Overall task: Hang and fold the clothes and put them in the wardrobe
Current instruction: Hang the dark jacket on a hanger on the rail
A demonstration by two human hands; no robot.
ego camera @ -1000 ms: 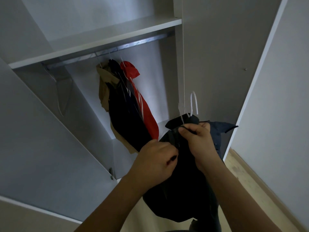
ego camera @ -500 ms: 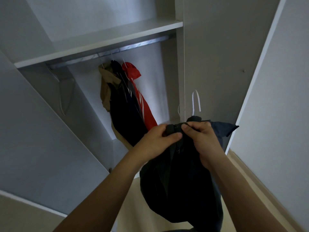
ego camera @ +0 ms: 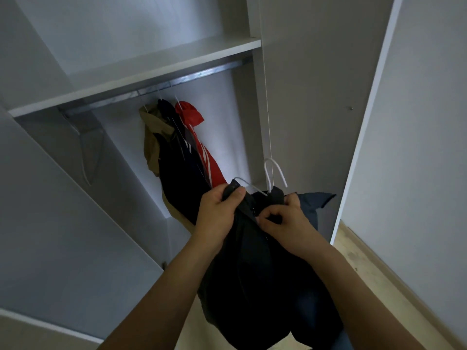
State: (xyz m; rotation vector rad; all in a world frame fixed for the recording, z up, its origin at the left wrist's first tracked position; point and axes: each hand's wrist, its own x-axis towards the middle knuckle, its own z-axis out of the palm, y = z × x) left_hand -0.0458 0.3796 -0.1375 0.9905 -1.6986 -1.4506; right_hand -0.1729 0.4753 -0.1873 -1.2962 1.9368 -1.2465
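A dark navy shirt (ego camera: 262, 286) hangs from a white wire hanger (ego camera: 274, 173) in front of the open wardrobe. My left hand (ego camera: 217, 215) grips the shirt's left shoulder where the hanger's arm pokes out. My right hand (ego camera: 285, 221) pinches the dark fabric near the collar and buttons. The hanger's hook stands free above my hands, well below the metal rail (ego camera: 161, 84). On that rail hang a tan garment (ego camera: 151, 142), a dark striped one (ego camera: 177, 168) and a red one (ego camera: 199, 137).
A white shelf (ego camera: 151, 69) runs above the rail. An empty grey hanger (ego camera: 88, 152) hangs at the rail's left end. An open wardrobe door (ego camera: 63, 236) stands on the left, another door panel (ego camera: 316, 97) on the right. Beige floor (ego camera: 379, 286) lies lower right.
My left hand slid up and left to the shirt's shoulder, baring the hanger's wire arm. My right hand dropped slightly to the collar area. The view tilted up a little.
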